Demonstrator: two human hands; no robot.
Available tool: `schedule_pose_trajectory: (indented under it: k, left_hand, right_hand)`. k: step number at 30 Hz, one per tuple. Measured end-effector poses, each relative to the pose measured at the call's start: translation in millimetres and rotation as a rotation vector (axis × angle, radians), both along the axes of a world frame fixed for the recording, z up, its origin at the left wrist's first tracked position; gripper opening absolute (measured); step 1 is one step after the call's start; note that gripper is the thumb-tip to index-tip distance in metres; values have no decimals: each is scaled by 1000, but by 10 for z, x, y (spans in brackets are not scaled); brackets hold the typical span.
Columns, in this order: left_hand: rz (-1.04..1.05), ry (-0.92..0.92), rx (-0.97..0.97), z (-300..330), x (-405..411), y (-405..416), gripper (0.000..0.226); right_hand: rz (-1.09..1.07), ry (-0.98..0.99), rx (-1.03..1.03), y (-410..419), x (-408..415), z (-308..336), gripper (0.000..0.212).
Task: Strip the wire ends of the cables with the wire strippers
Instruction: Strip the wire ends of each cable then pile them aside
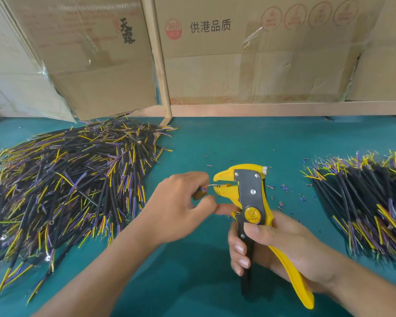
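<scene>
Pinching a cable [200, 192] in left hand [181, 202], right hand [281, 245] gripping wire strippers [252, 197], wire end in its jaws.

I see the wire strippers [249, 197] standing upright near the middle of the green mat, yellow body with a black plate, beak pointing left, jaws parted around a thin wire end [217, 185]. That wire belongs to a cable [200, 192] just left of them. A big heap of black cables [66, 184] lies far left; another pile [370, 202] lies right.
</scene>
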State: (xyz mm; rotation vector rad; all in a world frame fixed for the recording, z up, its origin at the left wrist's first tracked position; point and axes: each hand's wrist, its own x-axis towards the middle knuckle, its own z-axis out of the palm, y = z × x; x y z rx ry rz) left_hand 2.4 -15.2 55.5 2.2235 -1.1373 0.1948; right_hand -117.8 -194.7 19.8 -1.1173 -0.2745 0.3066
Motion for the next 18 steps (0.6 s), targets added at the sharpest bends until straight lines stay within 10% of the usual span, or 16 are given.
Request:
schedule_pose_trajectory:
  k: [18]
  left_hand:
    - [-81,-28,28,23,-61,-37,26]
  right_hand:
    - [42,27,-72,10,-17,8,55]
